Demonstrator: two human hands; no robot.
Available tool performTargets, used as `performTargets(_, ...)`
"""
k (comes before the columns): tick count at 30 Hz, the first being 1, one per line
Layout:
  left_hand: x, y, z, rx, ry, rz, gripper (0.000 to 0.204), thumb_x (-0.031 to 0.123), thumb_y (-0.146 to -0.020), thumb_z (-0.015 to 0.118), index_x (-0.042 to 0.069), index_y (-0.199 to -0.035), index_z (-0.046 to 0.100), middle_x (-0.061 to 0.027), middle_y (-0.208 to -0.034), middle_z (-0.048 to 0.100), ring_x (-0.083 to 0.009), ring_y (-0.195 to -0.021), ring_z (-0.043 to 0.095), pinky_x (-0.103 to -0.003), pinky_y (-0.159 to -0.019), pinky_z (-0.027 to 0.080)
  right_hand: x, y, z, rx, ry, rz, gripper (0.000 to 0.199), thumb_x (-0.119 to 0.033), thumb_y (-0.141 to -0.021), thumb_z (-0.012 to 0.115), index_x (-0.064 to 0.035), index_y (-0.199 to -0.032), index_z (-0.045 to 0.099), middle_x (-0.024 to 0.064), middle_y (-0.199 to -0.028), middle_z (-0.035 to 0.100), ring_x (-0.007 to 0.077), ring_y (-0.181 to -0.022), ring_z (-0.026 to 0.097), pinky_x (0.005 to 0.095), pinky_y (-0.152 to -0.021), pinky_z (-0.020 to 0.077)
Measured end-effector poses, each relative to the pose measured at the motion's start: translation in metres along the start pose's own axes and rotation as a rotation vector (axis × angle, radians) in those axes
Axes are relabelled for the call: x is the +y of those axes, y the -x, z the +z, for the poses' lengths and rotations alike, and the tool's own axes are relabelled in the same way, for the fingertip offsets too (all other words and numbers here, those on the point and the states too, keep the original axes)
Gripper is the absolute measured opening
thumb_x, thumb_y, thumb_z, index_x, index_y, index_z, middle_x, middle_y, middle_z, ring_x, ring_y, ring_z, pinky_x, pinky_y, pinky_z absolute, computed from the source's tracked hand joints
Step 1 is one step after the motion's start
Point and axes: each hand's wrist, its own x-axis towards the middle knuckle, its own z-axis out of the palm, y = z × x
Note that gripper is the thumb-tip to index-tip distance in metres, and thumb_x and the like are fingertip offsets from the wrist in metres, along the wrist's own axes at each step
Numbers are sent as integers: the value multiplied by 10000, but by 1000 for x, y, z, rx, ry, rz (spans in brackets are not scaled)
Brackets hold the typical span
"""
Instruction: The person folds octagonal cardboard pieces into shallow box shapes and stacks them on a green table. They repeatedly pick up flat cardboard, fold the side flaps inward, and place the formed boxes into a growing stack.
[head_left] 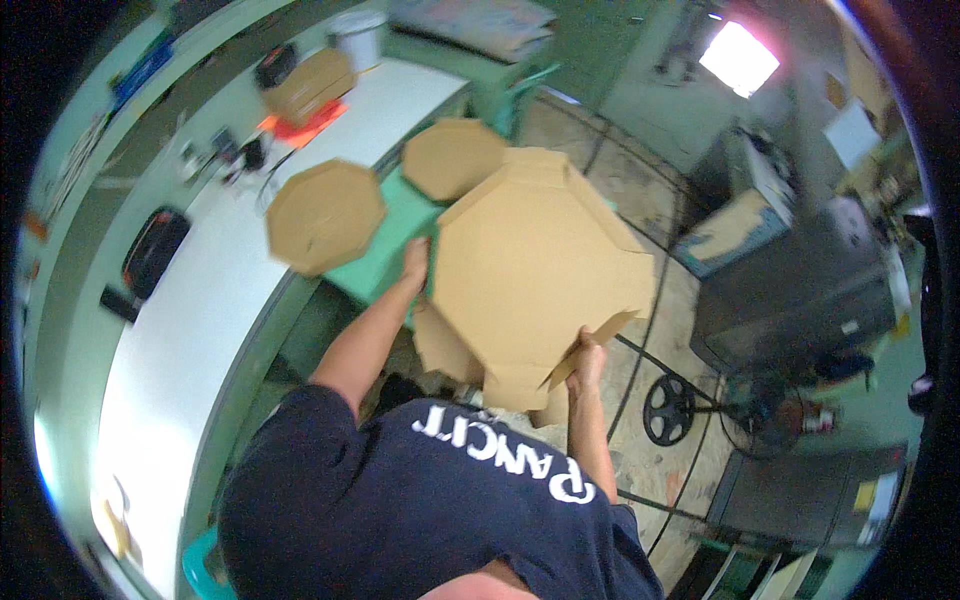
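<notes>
A large octagonal cardboard box piece [540,265] with flaps along its edges is in front of me, over the corner of a green table [395,215]. At its left edge my left hand [416,260] grips the side, fingers partly hidden behind the board. My right hand [588,358] is closed on a folded flap at the lower right. Beneath the piece, more brown cardboard [440,345] shows, mostly covered. Two octagonal cardboard boxes lie beyond my left hand: one box [325,215] by the white counter, another box [455,160] farther back.
Along the left runs a long white counter [190,330], holding a black pouch [155,252], another cardboard box [310,87] on something orange, and a white bucket [358,40]. To the right stand a dark cabinet [795,305], a fan [765,415] and a black wheel-shaped base [668,410] on tiled floor.
</notes>
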Motion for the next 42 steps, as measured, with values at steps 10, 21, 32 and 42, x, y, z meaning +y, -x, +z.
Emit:
performTargets(10, 42, -61, -93, 428, -1259, 533, 473, 467, -920, 513, 108, -1213, 607, -168, -1153, 627, -368, -1112, 564, -483, -922, 442, 63, -18, -20, 150, 141, -202, 268, -22, -873, 582, 91, -1116, 572, 147, -1102, 603, 260, -1035, 585, 381, -899, 477)
performTargets(21, -22, 80, -14, -1039, -904, 998, 252, 274, -820, 710, 169, -1049, 696, -20, -1086, 680, -250, -1232, 539, -554, -1131, 247, 11, -11, -44, -729, 1701, -1000, 288, -174, -844, 611, -181, -1128, 660, 54, -1193, 590, 275, -1204, 490, 496, -1121, 277)
performTargets(32, -19, 93, -2, -956, -1065, 1002, 189, 342, -841, 675, 158, -878, 693, -11, -894, 691, -220, -1010, 620, -565, -1096, 279, 30, -27, -15, -773, 1564, -1110, 243, -207, -801, 690, -80, -1006, 656, 71, -1116, 627, 298, -1177, 517, 455, -1102, 322)
performTargets(42, -40, 106, 0, -805, -800, 1000, 173, 248, -813, 727, 110, -911, 692, -35, -939, 716, -295, -1163, 590, -586, -1125, 236, 29, 14, -33, -879, 1715, -1047, 1155, -675, -664, 667, 113, -1422, 294, 259, -1546, 177, 371, -1446, 175, 482, -1190, 120)
